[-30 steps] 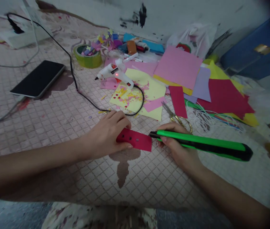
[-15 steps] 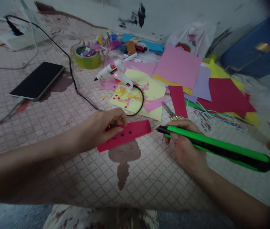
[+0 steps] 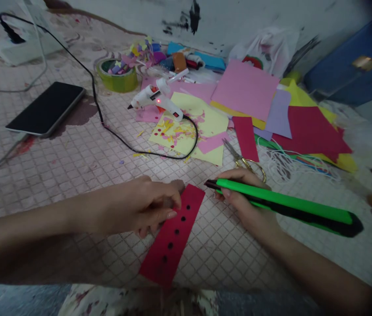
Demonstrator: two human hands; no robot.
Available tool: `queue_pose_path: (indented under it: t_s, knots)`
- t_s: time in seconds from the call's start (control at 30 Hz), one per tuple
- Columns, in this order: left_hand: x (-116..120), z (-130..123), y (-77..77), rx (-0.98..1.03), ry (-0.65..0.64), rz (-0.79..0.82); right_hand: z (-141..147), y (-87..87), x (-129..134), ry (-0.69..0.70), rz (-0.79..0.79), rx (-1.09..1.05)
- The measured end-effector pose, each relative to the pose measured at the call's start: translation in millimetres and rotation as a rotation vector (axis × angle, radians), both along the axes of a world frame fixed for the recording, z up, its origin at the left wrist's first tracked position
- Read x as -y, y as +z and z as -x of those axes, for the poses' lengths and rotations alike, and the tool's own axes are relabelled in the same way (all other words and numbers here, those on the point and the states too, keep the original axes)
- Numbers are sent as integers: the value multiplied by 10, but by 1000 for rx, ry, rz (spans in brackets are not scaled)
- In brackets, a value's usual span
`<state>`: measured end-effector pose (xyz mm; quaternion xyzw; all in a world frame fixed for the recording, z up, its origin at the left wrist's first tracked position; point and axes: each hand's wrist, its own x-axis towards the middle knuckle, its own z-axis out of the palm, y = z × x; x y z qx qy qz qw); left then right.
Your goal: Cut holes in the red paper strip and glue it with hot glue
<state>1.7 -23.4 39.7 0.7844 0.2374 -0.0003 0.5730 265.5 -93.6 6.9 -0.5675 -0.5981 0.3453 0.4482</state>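
A red paper strip [image 3: 181,237] with a row of several dark round spots slants across the patterned cloth near the front edge. My left hand [image 3: 149,204] pinches its left edge near the upper end, thumb on top and the other fingers partly behind. In my right hand [image 3: 245,193] is a green and black utility knife [image 3: 287,204], gripped like a pen. The knife's dark tip points left, just beside the strip's upper right corner and apart from it. Whether any blade sticks out I cannot make out.
Beyond my right hand lie gold-handled scissors [image 3: 243,162] and white string [image 3: 281,164]. A white glue gun [image 3: 158,101] with a lit red light rests on pale yellow paper [image 3: 202,114]. Its black cord [image 3: 130,147] loops left past a phone [image 3: 48,107] and a tape roll [image 3: 118,81]. Coloured sheets [image 3: 245,90] lie behind.
The strip has turned from nearly crosswise to steeply slanted and come closer to me, exposing more spots. My left hand moved slightly nearer; the knife shifted a little left.
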Motion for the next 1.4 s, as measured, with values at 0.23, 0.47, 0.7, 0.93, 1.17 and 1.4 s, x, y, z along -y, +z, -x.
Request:
queue_pose_path:
  t_s: [0.23,0.47,0.7,0.93,1.17,1.4]
  knots:
    - [-57,-8,-186,355,-250,-791,132,88,15,18,-140,144]
    - [49,-12,-228,247,-475,-767,212,115,20,42,-121,170]
    - [125,-24,-273,269,-400,-817,205,14,39,53,-126,221]
    - [124,-18,-276,311,-367,-785,205,50,36,81,-142,246]
    - [146,-46,-268,340,-313,-764,198,21,34,101,-110,231]
    - [143,-37,-266,329,-326,-775,186,-28,46,114,-114,224]
